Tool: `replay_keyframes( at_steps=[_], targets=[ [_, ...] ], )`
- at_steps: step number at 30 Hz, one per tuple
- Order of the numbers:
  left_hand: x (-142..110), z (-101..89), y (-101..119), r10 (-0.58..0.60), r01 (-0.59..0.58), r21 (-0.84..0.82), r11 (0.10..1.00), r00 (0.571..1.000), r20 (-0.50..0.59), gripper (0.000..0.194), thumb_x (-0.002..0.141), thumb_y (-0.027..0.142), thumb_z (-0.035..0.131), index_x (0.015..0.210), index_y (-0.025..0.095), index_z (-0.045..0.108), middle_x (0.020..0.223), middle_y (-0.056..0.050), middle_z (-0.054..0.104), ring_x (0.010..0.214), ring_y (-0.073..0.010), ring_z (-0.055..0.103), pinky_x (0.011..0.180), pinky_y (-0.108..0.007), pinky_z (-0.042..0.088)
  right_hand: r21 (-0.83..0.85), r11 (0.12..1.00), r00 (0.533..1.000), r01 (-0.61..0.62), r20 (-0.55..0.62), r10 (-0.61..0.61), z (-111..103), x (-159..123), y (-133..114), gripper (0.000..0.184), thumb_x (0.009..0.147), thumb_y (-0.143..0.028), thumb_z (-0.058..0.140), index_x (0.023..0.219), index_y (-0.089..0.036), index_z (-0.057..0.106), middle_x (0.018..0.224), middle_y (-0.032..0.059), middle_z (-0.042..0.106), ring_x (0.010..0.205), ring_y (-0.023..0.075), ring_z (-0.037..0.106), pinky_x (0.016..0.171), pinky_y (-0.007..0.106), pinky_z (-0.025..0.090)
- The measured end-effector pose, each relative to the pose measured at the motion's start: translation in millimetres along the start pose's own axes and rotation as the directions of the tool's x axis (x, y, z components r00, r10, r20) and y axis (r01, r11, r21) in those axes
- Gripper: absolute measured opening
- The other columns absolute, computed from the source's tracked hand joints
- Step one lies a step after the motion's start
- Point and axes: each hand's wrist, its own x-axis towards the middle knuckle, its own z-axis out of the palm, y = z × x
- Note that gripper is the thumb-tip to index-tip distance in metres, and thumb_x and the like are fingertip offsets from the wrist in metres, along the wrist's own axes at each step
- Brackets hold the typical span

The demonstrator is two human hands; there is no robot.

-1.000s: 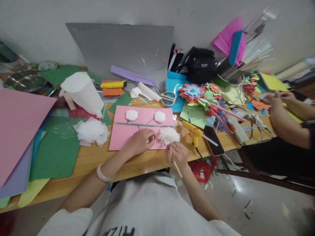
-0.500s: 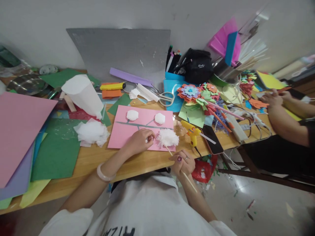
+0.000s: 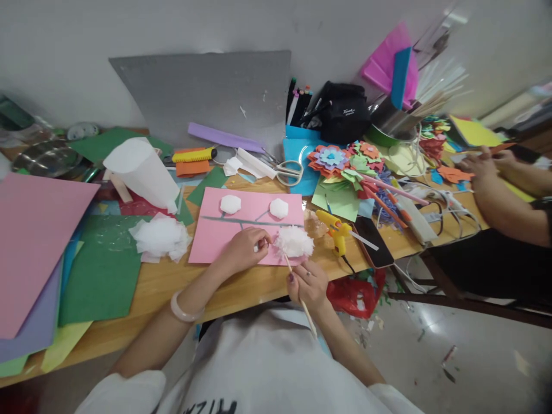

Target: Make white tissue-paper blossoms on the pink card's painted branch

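My right hand (image 3: 309,283) is closed around a thin wooden stick (image 3: 309,319). The upper end of the stick meets the lower edge of a fluffy white paper flower (image 3: 295,241). Just left of that flower, my left hand (image 3: 246,248) is curled with thumb and fingertips pinched together; what they hold, if anything, is too small to name. Under the left hand and the flower lies a pink paper sheet (image 3: 202,244). It bears a drawn dark branch line and two flat white paper blossoms (image 3: 230,204).
A stack of thin white paper pieces (image 3: 160,237) lies left of the pink sheet. On the right are a yellow glue gun (image 3: 336,230), a phone (image 3: 374,244) and scissors (image 3: 290,172). Farther right, another person's hands (image 3: 479,167) rest over papers.
My right hand has shifted a little left, and the stick now stands steeper. My left hand stays pinched beside the fluffy flower. The camera view has moved slightly.
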Motion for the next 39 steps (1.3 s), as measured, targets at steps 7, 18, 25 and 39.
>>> replay_keyframes(
  at_steps=[7, 18, 25, 39],
  targets=[
    [0, -5.5, 4, -0.025, 0.025, 0.002, 1.000, 0.999, 0.029, 0.017, 0.077, 0.010, 0.055, 0.083, 0.020, 0.067, 0.076, 0.000, 0.068, 0.074, -0.0155, 0.062, 0.070, -0.026, 0.048, 0.091, 0.981, 0.979, -0.171, -0.096, 0.179, -22, -18, -2, 0.053, 0.100, -0.024, 0.028, 0.055, -0.023, 0.056, 0.051, 0.0002, 0.056, 0.048, 0.0118, 0.049, 0.050, 0.028, 0.037],
    [-70, -88.7, 11, -0.369, 0.443, 0.116, 0.889, 0.843, -0.390, 0.021, 0.090, 0.029, 0.053, 0.103, 0.024, 0.069, 0.078, 0.000, 0.072, 0.073, -0.0178, 0.068, 0.072, -0.030, 0.051, 0.378, 0.536, 0.480, -0.755, -0.238, 0.844, -1, -15, -8, 0.023, 0.095, -0.039, 0.053, 0.085, -0.021, 0.064, 0.083, 0.0014, 0.065, 0.081, 0.0176, 0.061, 0.079, 0.033, 0.047],
    [-136, -107.6, -21, -0.398, 0.666, 0.184, 0.723, 0.620, -0.676, 0.022, 0.086, 0.032, 0.058, 0.102, 0.021, 0.067, 0.100, -0.009, 0.074, 0.097, -0.0284, 0.066, 0.091, -0.044, 0.050, 0.595, 0.242, 0.217, -0.767, -0.115, 0.969, 11, -21, -19, 0.023, 0.083, -0.043, 0.062, 0.089, -0.021, 0.063, 0.089, 0.0004, 0.061, 0.087, 0.0175, 0.057, 0.088, 0.035, 0.043],
    [-112, -99.4, -28, -0.412, 0.638, 0.097, 0.764, 0.598, -0.687, 0.034, 0.091, 0.027, 0.053, 0.124, 0.022, 0.056, 0.105, -0.007, 0.079, 0.109, -0.0259, 0.070, 0.093, -0.043, 0.052, 0.637, 0.391, 0.260, -0.664, -0.294, 0.920, 10, -10, -18, 0.014, 0.077, -0.037, 0.059, 0.076, -0.023, 0.059, 0.081, 0.0012, 0.059, 0.079, 0.0200, 0.057, 0.090, 0.043, 0.044]
  ],
)
